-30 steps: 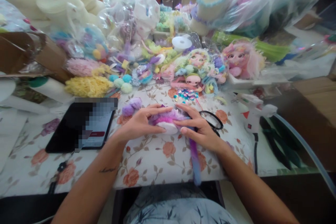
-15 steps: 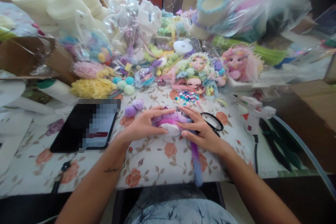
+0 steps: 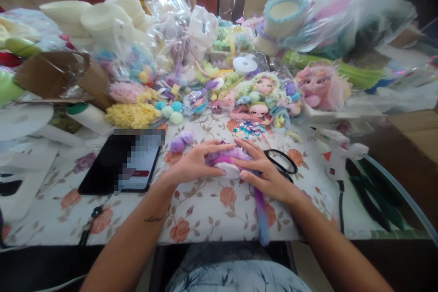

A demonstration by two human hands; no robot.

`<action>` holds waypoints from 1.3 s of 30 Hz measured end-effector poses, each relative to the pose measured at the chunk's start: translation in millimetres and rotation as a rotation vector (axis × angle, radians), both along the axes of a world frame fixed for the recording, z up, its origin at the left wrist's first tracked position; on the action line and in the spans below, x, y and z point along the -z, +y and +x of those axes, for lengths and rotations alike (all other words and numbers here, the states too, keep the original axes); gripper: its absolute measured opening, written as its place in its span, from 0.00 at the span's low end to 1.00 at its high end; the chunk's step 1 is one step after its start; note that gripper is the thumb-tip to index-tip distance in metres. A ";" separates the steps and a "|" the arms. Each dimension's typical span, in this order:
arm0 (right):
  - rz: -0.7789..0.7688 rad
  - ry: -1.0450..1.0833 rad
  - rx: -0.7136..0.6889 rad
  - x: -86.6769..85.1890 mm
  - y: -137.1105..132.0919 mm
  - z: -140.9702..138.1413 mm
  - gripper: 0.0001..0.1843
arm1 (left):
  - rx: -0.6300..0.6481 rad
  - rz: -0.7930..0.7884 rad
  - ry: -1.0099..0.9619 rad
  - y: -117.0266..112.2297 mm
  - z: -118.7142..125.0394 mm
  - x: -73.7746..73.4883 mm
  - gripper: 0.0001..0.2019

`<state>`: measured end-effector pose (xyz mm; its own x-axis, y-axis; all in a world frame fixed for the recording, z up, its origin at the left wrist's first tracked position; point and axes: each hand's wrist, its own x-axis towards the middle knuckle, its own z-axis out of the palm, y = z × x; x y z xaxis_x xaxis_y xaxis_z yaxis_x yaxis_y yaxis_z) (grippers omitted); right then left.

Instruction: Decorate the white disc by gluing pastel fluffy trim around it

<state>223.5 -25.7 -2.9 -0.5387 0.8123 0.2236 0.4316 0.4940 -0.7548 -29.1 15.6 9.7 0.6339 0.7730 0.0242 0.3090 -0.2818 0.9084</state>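
My left hand (image 3: 198, 162) is curled round the left side of a fluffy purple-and-pink piece with a white round base (image 3: 228, 170). On its other side my right hand (image 3: 267, 171) grips the same piece, fingers over the top and thumb near the base. A fuzzy purple-to-blue strip (image 3: 262, 216) hangs from below my right hand toward the table's front edge. My fingers cover much of the fluffy part. Just beyond lie shiny sequins (image 3: 249, 128) and a purple fuzzy bundle (image 3: 182, 141). Black scissor handles (image 3: 282, 160) show beside my right hand.
A tablet (image 3: 119, 162) lies to the left on the floral tablecloth (image 3: 205, 219). On the right are a white glue gun (image 3: 337, 153) and dark green-handled pliers (image 3: 369, 196). Doll heads (image 3: 263, 84), yellow fluffy trim (image 3: 132, 115) and a cardboard box (image 3: 58, 75) crowd the back.
The whole view has shifted, so everything appears a little farther right. Both hands keep hold of the fluffy piece, with hardly any change in their grip.
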 end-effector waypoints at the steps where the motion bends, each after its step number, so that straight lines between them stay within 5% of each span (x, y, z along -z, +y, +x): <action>1: 0.010 -0.009 -0.001 0.7 -0.4 1.0 0.21 | 0.001 0.003 0.002 -0.3 0.0 -0.3 0.33; 18: 0.117 -0.043 -0.025 -9.4 6.2 -9.6 0.23 | -0.003 0.032 0.056 -1.6 1.2 2.0 0.33; 26: 0.203 -0.146 0.001 -28.9 7.0 -21.8 0.28 | -0.011 0.048 0.026 -2.1 2.6 1.7 0.33; 39: 0.191 -0.117 0.022 -20.2 3.8 -19.6 0.26 | -0.010 0.031 0.021 -3.4 3.0 0.0 0.33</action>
<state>203.8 -22.0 17.3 -0.5525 0.7729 0.3119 0.5229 0.6129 -0.5924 -26.1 12.2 9.7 0.6271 0.7781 0.0350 0.3303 -0.3064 0.8928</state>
